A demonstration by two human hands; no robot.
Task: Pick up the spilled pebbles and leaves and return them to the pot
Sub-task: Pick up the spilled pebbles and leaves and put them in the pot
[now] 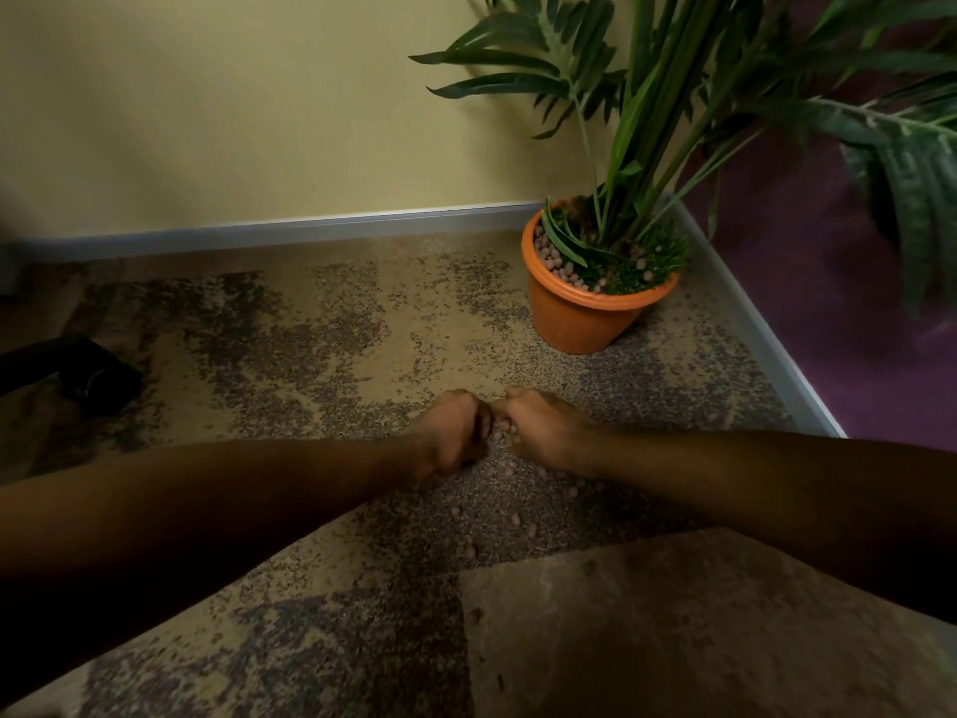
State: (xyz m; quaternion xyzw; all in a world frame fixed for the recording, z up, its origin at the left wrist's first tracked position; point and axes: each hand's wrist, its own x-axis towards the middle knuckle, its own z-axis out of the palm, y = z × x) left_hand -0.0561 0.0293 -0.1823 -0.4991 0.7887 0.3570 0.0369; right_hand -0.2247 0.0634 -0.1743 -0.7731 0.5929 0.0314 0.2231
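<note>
Cupped together on the speckled carpet [321,344], the left hand [451,433] and right hand [544,432] are closed around a heap of small round pinkish clay pebbles [501,436], seemingly for scooping, while roughly ten strays are scattered nearby, one orange plastic pot [580,316] standing beyond.

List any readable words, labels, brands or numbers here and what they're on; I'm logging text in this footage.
None readable: no print shows on the orange pot, the walls or the carpet.
The dark object at the left is too dim and blurred to show any label.
</note>
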